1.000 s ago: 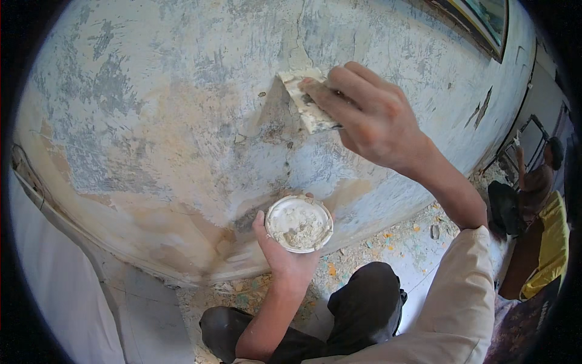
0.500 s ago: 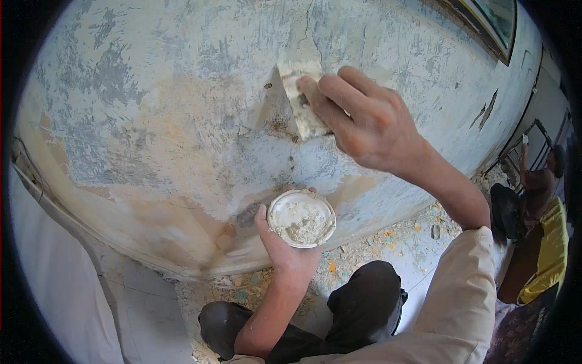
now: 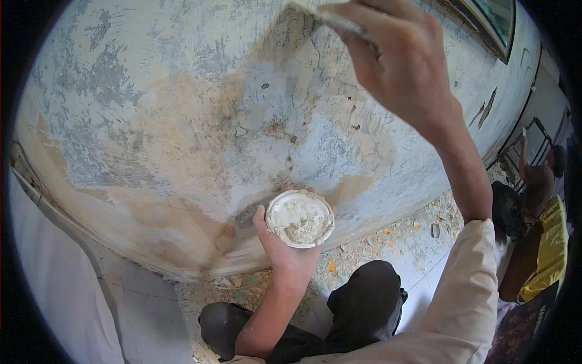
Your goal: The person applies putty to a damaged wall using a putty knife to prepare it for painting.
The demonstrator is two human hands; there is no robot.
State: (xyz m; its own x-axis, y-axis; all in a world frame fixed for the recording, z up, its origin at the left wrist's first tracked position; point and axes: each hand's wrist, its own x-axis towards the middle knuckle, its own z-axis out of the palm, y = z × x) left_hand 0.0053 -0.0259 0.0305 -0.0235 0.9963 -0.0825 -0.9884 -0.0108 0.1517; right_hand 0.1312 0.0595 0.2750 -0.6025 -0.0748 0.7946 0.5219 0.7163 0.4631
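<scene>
My left hand [image 3: 284, 258] is wrapped under a shallow round white lid [image 3: 301, 246], held level low against the wall. Lumpy off-white putty [image 3: 306, 228] lies in it. Raised high, my right hand [image 3: 405, 67] is closed on a flat putty scraper [image 3: 342, 23], which shows almost edge-on. The scraper's far end is at the wall [image 3: 182, 121], near the top of a thin vertical crack [image 3: 316, 51]; whether it touches cannot be made out. The wall is patchy, with worn grey-blue paint, tan bare areas and small holes.
Paint flakes and rubble [image 3: 330, 267] litter the floor at the wall's foot, around my knees. A framed opening [image 3: 491, 30] sits upper right. At far right another person [image 3: 536, 182] works near a yellow cloth [image 3: 548, 249]. White fabric [image 3: 54, 285] hangs at left.
My right hand has moved up the wall with the scraper, which has turned from showing its broad face to nearly edge-on. The left hand and lid have barely moved.
</scene>
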